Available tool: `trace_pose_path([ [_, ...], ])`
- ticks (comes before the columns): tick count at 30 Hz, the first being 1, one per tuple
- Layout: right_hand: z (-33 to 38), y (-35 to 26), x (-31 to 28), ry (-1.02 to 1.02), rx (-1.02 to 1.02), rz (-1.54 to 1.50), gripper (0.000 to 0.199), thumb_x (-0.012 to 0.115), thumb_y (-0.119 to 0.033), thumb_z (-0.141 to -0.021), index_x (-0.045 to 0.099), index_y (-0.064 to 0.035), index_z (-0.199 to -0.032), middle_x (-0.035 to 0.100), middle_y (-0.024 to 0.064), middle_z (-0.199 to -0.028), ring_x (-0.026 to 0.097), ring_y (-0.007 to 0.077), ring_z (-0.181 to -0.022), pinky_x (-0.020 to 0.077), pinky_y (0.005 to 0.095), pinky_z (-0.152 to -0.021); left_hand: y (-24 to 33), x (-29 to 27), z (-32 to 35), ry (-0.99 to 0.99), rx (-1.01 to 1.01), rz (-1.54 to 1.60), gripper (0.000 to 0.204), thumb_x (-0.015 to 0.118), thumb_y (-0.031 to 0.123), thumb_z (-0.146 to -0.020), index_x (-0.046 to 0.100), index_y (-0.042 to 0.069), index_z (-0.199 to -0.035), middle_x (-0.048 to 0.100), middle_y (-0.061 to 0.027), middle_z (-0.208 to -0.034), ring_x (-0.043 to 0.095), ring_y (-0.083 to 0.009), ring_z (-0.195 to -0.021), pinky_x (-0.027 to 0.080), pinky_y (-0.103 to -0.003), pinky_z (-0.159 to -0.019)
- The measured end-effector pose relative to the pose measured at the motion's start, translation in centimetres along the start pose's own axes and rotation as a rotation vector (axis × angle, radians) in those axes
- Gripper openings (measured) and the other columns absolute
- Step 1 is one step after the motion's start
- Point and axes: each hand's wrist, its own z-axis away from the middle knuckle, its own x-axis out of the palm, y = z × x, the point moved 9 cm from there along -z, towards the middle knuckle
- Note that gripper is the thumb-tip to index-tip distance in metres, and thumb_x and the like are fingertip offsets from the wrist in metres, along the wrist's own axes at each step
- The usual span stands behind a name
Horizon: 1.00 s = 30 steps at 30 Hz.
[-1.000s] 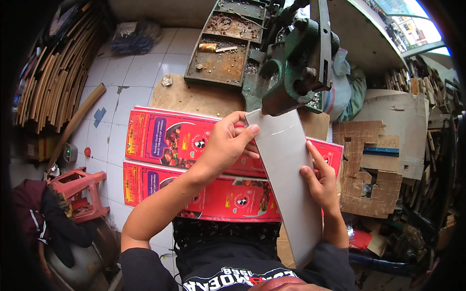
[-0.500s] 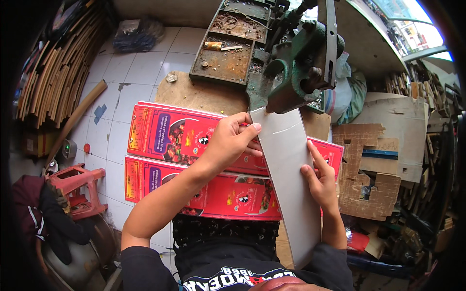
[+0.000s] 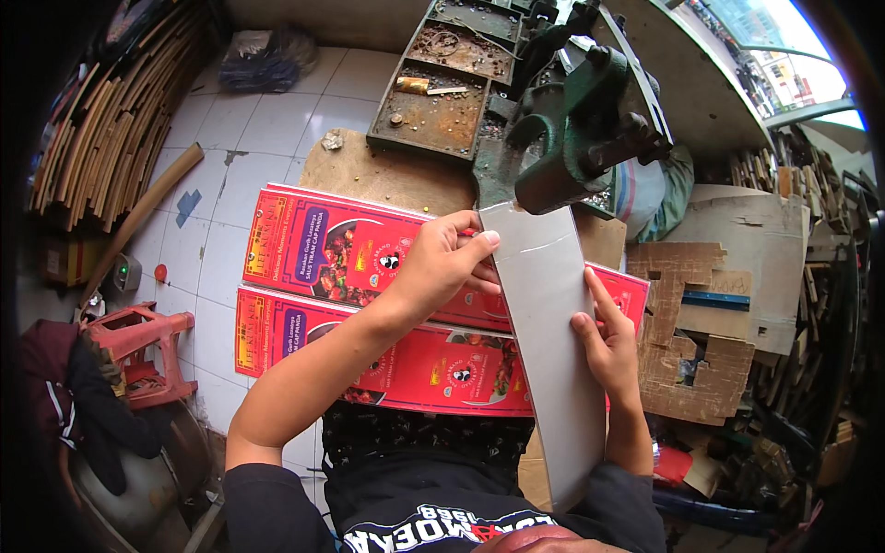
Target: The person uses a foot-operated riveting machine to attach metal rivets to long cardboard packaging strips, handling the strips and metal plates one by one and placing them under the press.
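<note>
A long, plain grey-white panel (image 3: pixel 550 341) slants from beneath the head of a green press machine (image 3: pixel 567 138) down to my right upper arm. My left hand (image 3: pixel 452 258) pinches its far left edge, thumb on top and the other fingers partly hidden. Along the right edge, my right hand (image 3: pixel 608 346) holds the panel with thumb and fingers on its face. The panel's far end touches or lies just under the machine's round head; the exact contact is hidden. Beneath my left forearm are two stacks of red printed panels, a far stack (image 3: pixel 355 253) and a near stack (image 3: pixel 489 373).
A rusty compartment tray (image 3: pixel 433 115) with small metal bits stands beside the machine on a wooden board (image 3: pixel 369 180). Cut cardboard (image 3: pixel 691 369) lies at right. On the left are a red plastic stool (image 3: pixel 152 346), a cardboard tube (image 3: pixel 143 221) and piled cardboard sheets (image 3: pixel 101 138).
The machine's long metal lever bar has swung from nearly upright to a slant. My hands and the grey-white panel stay almost in place; the whole view has shifted slightly.
</note>
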Motion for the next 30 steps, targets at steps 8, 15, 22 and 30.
trace_pose_path([
  [8, -0.1, -0.3, -0.1, -0.004, -0.017, 0.012, 0.057, 0.063, -0.005, -0.096, 0.042, 0.0007, -0.148, 0.064, 0.0199, -0.129, 0.063, 0.0156, -0.109, 0.0507, 0.0282, -0.091, 0.3, 0.2, 0.0, -0.008, 0.021, 0.005, 0.029, 0.058, 0.018, -0.1, 0.057, -0.005, -0.118, 0.071, -0.0135, -0.097, 0.072, -0.0159, -0.075, 0.064, -0.028, -0.066],
  [15, -0.1, -0.2, -0.2, 0.002, -0.012, 0.026, 0.057, 0.064, -0.004, -0.095, 0.043, 0.0009, -0.148, 0.064, 0.0199, -0.129, 0.062, 0.0155, -0.109, 0.0502, 0.028, -0.091, 0.0, 0.2, -0.1, -0.016, 0.012, 0.009, 0.027, 0.058, 0.018, -0.101, 0.058, -0.005, -0.115, 0.07, -0.0135, -0.097, 0.072, -0.0159, -0.074, 0.064, -0.028, -0.066],
  [22, 0.1, 0.5, 0.1, 0.004, -0.008, 0.009, 0.057, 0.062, -0.002, -0.096, 0.042, -0.0007, -0.149, 0.062, 0.0191, -0.133, 0.06, 0.0142, -0.112, 0.049, 0.0271, -0.094, -0.3, -0.2, 0.2, 0.012, -0.008, 0.01, 0.021, 0.06, 0.02, -0.101, 0.054, 0.0, -0.098, 0.067, -0.0097, -0.092, 0.072, -0.0166, -0.074, 0.064, -0.029, -0.065],
  [30, 0.3, 0.7, 0.1, -0.007, -0.029, -0.077, 0.058, 0.06, -0.001, -0.096, 0.04, -0.0016, -0.15, 0.059, 0.0171, -0.137, 0.06, 0.0155, -0.116, 0.0473, 0.0284, -0.098, 0.0, -0.1, -0.1, -0.008, 0.038, -0.011, 0.02, 0.062, 0.019, -0.099, 0.054, 0.001, -0.1, 0.066, -0.0108, -0.093, 0.071, -0.0179, -0.074, 0.064, -0.031, -0.066],
])
